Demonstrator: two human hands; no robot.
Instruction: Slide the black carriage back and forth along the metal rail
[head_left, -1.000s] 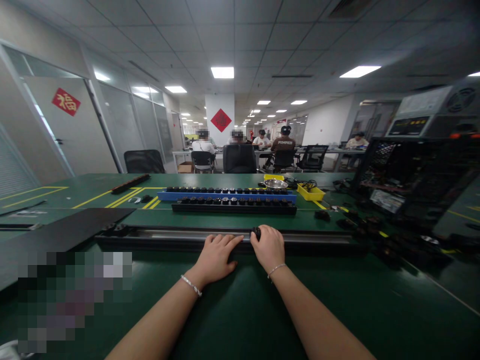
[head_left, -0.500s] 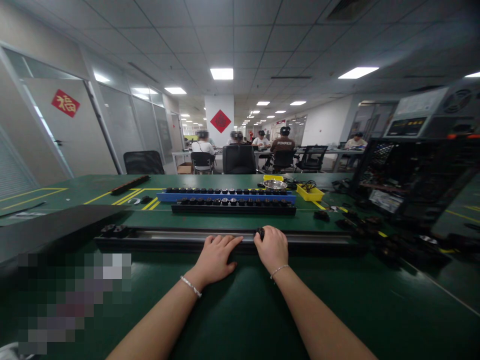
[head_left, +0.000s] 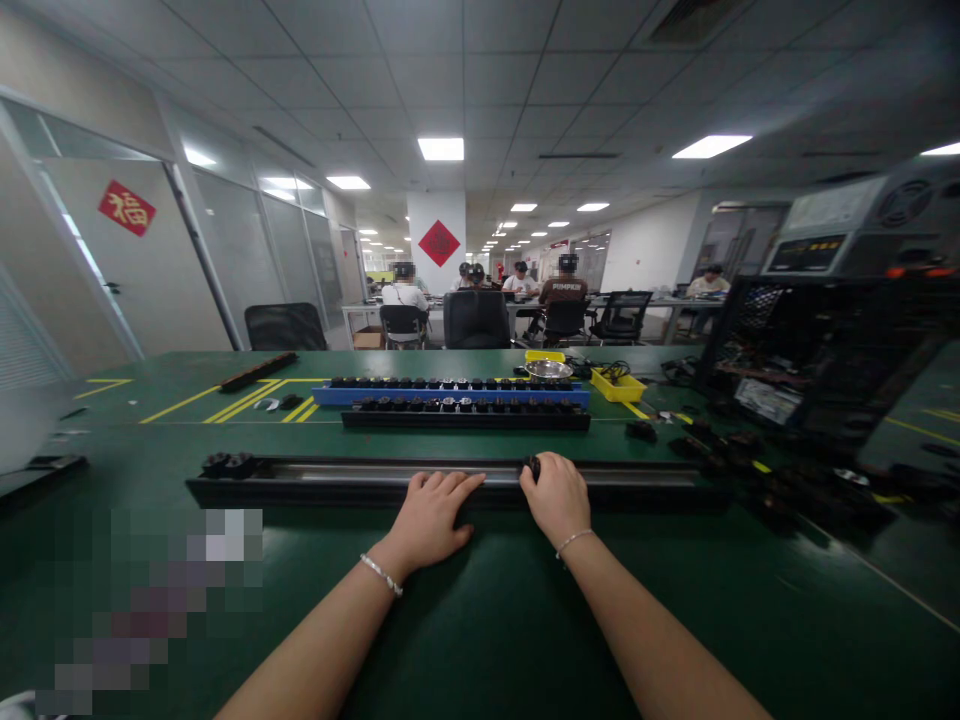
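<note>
A long black channel (head_left: pixel 292 488) with a silvery inside lies crosswise before me on the green table. Two black knob-like parts (head_left: pixel 227 464) sit at its left end. My left hand (head_left: pixel 433 518) rests on the channel's near edge, fingers stretched out and holding nothing. To the right of it, my right hand (head_left: pixel 556 495) is closed around a small black part (head_left: pixel 533 467) at the channel. Most of that part is hidden by the fingers, so its exact kind cannot be told.
Behind the channel stand a blue bar (head_left: pixel 450 397) and a black bar (head_left: pixel 465 420), each with a row of black parts. A yellow tray (head_left: pixel 619 386), a metal dish (head_left: pixel 548 370), loose black parts (head_left: pixel 780 480) and an open computer case (head_left: pixel 787 370) are at right. People sit beyond.
My right hand has slid slightly right along the channel with the small black part. My left hand has stayed put. A large dark sheet at left has moved away toward the left edge.
</note>
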